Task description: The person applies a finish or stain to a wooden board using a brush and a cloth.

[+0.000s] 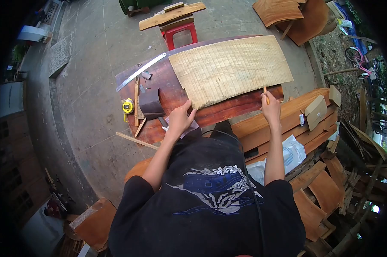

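Note:
A pale, ripple-grained wooden board [232, 68] lies on a glossy red-brown wooden tabletop [227, 107], notched along its near edge. My left hand [181, 119] grips the board's near left corner, index finger and thumb at its edge. In my right hand [270, 109], fingers are closed around a thin yellow-orange stick [265, 89]. Its tip meets the board's near edge towards the right; I cannot make out what kind of tool it is. Left of the board are a metal ruler [141, 72], a curled dark sheet [150, 104] and a yellow tape measure [127, 106].
Thin wood strips [136, 96] lie by the tape measure. Beyond the tabletop stands a red stool [179, 35] bearing wood planks [172, 16]. A long orange-brown wooden piece [283, 113] runs along my right, with a white plastic bag [293, 153] and stacked wood panels [326, 184] nearby.

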{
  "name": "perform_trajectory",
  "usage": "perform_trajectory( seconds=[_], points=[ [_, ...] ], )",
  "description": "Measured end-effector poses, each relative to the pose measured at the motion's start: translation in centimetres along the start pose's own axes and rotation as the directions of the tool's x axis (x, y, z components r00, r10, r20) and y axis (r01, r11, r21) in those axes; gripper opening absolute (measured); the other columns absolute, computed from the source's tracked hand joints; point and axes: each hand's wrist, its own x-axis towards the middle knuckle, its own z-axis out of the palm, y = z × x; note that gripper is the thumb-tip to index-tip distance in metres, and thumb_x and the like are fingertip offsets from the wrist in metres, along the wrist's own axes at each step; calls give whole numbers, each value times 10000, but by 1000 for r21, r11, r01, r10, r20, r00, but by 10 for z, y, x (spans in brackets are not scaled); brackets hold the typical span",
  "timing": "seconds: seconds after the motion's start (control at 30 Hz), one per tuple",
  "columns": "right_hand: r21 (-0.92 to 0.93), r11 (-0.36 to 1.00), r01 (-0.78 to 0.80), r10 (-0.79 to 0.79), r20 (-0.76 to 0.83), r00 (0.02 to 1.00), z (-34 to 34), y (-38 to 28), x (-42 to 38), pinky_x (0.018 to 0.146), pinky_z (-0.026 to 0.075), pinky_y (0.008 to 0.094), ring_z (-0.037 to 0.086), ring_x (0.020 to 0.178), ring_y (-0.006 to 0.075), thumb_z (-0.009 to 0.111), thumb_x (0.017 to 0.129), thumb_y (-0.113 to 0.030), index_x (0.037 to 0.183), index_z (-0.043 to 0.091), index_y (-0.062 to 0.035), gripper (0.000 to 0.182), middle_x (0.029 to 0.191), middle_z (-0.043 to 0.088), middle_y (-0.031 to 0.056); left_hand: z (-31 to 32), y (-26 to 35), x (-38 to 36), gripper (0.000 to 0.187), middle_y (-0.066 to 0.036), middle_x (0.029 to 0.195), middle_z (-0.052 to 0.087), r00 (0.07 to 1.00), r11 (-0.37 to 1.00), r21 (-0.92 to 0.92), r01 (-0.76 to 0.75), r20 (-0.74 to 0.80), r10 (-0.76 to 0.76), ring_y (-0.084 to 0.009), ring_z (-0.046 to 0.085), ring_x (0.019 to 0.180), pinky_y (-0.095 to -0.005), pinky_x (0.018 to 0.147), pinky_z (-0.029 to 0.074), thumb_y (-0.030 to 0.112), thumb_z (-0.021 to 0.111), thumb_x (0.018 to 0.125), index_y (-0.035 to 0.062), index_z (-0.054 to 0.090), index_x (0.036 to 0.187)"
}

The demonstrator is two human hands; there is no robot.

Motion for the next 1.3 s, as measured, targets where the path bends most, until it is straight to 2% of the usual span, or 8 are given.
perform_trajectory(
  seconds=[0.13,0.33,0.53,0.8,1.0,1.1,1.2,1.3],
  points=[
    [370,929,-12,-146,397,906,-12,-56,-36,662,561,441,769,734,334,592,1061,-219,1108,716,-90,185,861,743,190,-4,16,2,504,-268,1291,701,995,996,-29,86,-40,-87,-432,724,1094,-490,921,594,276,747,944,4,672,1363],
    [-202,969,-140,110,-151,982,-46,57,17,715,559,531,741,808,425,594,1046,-220,1093,729,-100,187,873,745,214,6,20,6,520,-248,1521,587,989,998,-58,-21,-148,12,-396,624,1348,-445,1121,517,227,743,953,-42,655,1390],
    [272,958,91,-235,561,794,-17,-76,-45,779,554,560,723,864,458,604,1031,-236,1073,727,-100,188,885,735,252,25,19,9,505,-249,1467,630,992,999,-37,33,-125,-37,-412,611,1359,-465,1144,495,235,742,957,-40,665,1374],
    [-182,982,55,-32,127,991,-35,-18,33,808,564,576,719,914,470,566,1035,-234,1095,730,-42,260,951,746,254,27,9,7,369,-260,1444,631,992,987,-153,43,-111,-61,-431,601,1353,-479,1141,494,60,539,1033,-17,654,1375],
    [466,773,431,-634,552,541,35,-167,-43,758,532,610,680,818,519,609,1032,-253,1090,722,-74,219,904,735,251,19,18,-2,375,-275,1454,620,977,980,-169,106,-167,-134,-432,589,1368,-478,1157,479,44,525,1034,-40,639,1381],
    [283,855,434,-518,497,696,21,-127,-13,721,559,543,732,768,442,615,1035,-254,1108,737,-84,222,889,752,212,17,14,-8,382,-283,1460,614,965,974,-189,128,-204,-167,-432,585,1374,-475,1163,473,48,530,1034,-53,631,1389],
    [326,945,-28,-116,415,902,-24,-52,36,644,572,389,777,653,230,587,1066,-236,1102,733,-46,242,810,745,148,17,6,-15,389,-284,1461,614,955,975,-175,138,-237,-177,-437,592,1365,-472,1157,477,61,533,1037,-57,627,1396],
    [28,1000,7,-12,167,986,-41,-41,50,686,580,471,759,719,371,580,1066,-237,1092,720,-39,244,849,745,228,22,2,-22,389,-273,1475,612,953,973,-173,155,-233,-194,-440,584,1374,-485,1164,466,71,531,1043,-50,631,1399]
  ],
)
